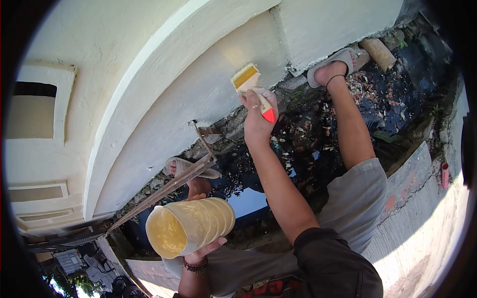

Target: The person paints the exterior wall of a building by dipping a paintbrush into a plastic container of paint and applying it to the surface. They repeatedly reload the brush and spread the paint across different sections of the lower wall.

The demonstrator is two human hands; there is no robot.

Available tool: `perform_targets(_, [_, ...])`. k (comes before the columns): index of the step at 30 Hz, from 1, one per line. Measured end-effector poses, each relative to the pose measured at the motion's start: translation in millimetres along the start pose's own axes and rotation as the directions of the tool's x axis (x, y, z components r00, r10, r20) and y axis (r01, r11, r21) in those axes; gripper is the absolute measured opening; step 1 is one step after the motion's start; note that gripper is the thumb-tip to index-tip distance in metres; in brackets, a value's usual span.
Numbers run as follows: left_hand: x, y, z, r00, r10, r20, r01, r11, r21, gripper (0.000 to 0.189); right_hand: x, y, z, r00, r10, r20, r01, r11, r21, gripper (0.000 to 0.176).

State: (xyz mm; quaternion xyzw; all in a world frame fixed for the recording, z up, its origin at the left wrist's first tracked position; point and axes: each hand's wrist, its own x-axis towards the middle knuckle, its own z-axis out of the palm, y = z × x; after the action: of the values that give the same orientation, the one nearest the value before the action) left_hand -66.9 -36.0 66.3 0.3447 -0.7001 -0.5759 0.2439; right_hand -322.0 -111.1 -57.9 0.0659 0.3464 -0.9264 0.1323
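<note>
Filling most of the view: a pale cream wall [164, 99] with a raised curved band across it. Looks evenly covered over the broad face and the band, so judged largely done there, though wet or dry cannot be told. Close to the wall's lower edge, a warmer yellow patch around the bristles, judged to be the stretch now being coated. Along that lower edge, rough grey masonry showing bare, probably left to do if meant to be covered at all.

Below the wall's foot, a ditch [348, 114] with dark water and scattered rubble, straddled by both legs. One sandal [333, 64] planted on the ledge at the wall's foot towards the upper right, the other sandal [186, 166] further left beside a rusty metal bar [169, 186] that slants off the wall.

Lower centre, over the ditch and well apart from the wall: a ribbed container [198, 223], tipped on its side with the open mouth facing left, coated yellow inside. How much is left in it cannot be read.

At the wall's lower edge, a flat brush [247, 78], bristles yellow and pressed to the surface, handle tipped red.

Right hand [256, 116] wrapped closed around the brush handle, arm stretched out. Left hand [203, 248] cupped under the container, fingers curled up its side, beaded band on the wrist.
</note>
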Motion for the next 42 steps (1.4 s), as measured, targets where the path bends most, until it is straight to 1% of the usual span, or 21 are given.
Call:
perform_targets(2, [-1, -1, -4, 1.000, -0.011, -0.012, 0.011, 1.000, -0.005, 0.106, -22, -30, 16, 0.969, -0.097, 0.226, 0.050, 0.977, 0.206, 0.013])
perform_targets(3, [0, -3, -6, 1.000, -0.011, -0.001, 0.011, 1.000, -0.011, 0.106, -22, -23, 11, 0.969, -0.092, 0.231, 0.045, 0.979, 0.201, 0.013])
perform_targets(5, [-1, -2, -7, 1.000, -0.014, 0.001, 0.014, 1.000, -0.016, 0.105, -17, 11, -16, 0.982, -0.089, 0.165, 0.078, 0.994, 0.073, 0.013])
perform_targets(6, [-2, 0, -5, 1.000, -0.026, -0.014, 0.025, 0.999, -0.021, 0.105, -2, 42, -41, 0.999, 0.008, 0.053, -0.011, 0.998, 0.065, 0.013])
perform_targets(7, [-2, 1, -4, 0.999, -0.034, -0.025, 0.033, 0.999, -0.028, 0.105, 5, 62, -64, 0.999, -0.017, -0.034, 0.016, 1.000, -0.022, 0.012])
perform_targets(8, [-2, 0, -5, 0.999, -0.029, -0.024, 0.028, 0.999, -0.027, 0.105, 10, 82, -85, 0.986, 0.024, -0.162, -0.024, 1.000, -0.002, 0.011])
perform_targets(12, [-5, -1, -5, 1.000, -0.027, -0.004, 0.027, 1.000, -0.005, 0.105, 14, 79, -89, 0.967, 0.050, -0.252, -0.072, 0.994, -0.079, 0.016])
perform_targets(16, [-5, -1, -5, 1.000, -0.021, 0.014, 0.021, 0.999, -0.031, 0.104, 8, 44, -21, 1.000, 0.003, -0.008, -0.002, 0.997, 0.072, 0.016])
perform_targets(20, [-3, 2, -5, 1.000, -0.022, 0.018, 0.022, 1.000, -0.016, 0.102, -17, 2, -14, 0.990, -0.011, 0.140, -0.017, 0.979, 0.203, 0.012])
perform_targets(22, [-3, 3, -2, 1.000, -0.005, -0.001, 0.005, 0.998, -0.065, 0.102, -9, 42, -49, 0.997, 0.020, 0.070, -0.027, 0.995, 0.099, 0.013])
perform_targets(24, [-6, 1, -3, 1.000, -0.019, 0.009, 0.019, 0.997, -0.072, 0.102, 7, 84, -94, 0.981, 0.118, -0.155, -0.122, 0.992, -0.018, 0.015])
perform_targets(28, [-8, -3, -3, 0.999, -0.047, -0.004, 0.046, 0.990, -0.136, 0.095, -4, 46, -102, 0.978, 0.130, -0.161, -0.145, 0.986, -0.084, 0.019])
perform_targets(29, [-9, 7, 1, 0.995, -0.091, -0.048, 0.086, 0.992, -0.089, 0.083, -4, 30, -95, 0.981, 0.157, -0.119, -0.166, 0.984, -0.072, 0.019])
perform_targets(30, [-7, 10, 2, 0.996, -0.074, -0.059, 0.067, 0.992, -0.111, 0.083, -4, 13, -88, 0.985, 0.145, -0.092, -0.152, 0.985, -0.082, 0.019])
perform_targets(32, [-2, 17, 3, 0.989, 0.073, -0.132, -0.069, 0.997, 0.033, 0.077, -4, -25, -73, 0.959, 0.237, -0.155, -0.254, 0.963, -0.093, 0.021])
perform_targets(33, [1, 16, 6, 0.981, 0.063, -0.185, -0.075, 0.996, -0.056, 0.076, -4, -43, -68, 0.971, 0.210, -0.112, -0.220, 0.972, -0.087, 0.022])
perform_targets(35, [4, 19, 7, 0.965, 0.108, -0.239, -0.129, 0.989, -0.074, 0.076, -5, -86, -57, 0.969, 0.236, 0.065, -0.231, 0.970, -0.082, 0.027])
perform_targets(38, [7, 22, 12, 0.930, 0.136, -0.342, -0.192, 0.972, -0.135, 0.076, -26, -162, -31, 0.876, 0.316, 0.363, -0.311, 0.947, -0.074, 0.029])
perform_targets(40, [7, 21, 12, 0.891, 0.289, -0.349, -0.282, 0.957, 0.073, 0.079, -46, -209, -10, 0.750, 0.317, 0.581, -0.342, 0.937, -0.069, 0.023])
perform_targets(41, [4, 26, 14, 0.871, 0.295, -0.392, -0.282, 0.955, 0.091, 0.078, -57, -229, 1, 0.702, 0.248, 0.668, -0.295, 0.954, -0.045, 0.021])
perform_targets(42, [4, 31, 17, 0.850, 0.303, -0.430, -0.284, 0.952, 0.111, 0.077, -74, -252, 16, 0.708, 0.265, 0.654, -0.262, 0.959, -0.105, 0.023])
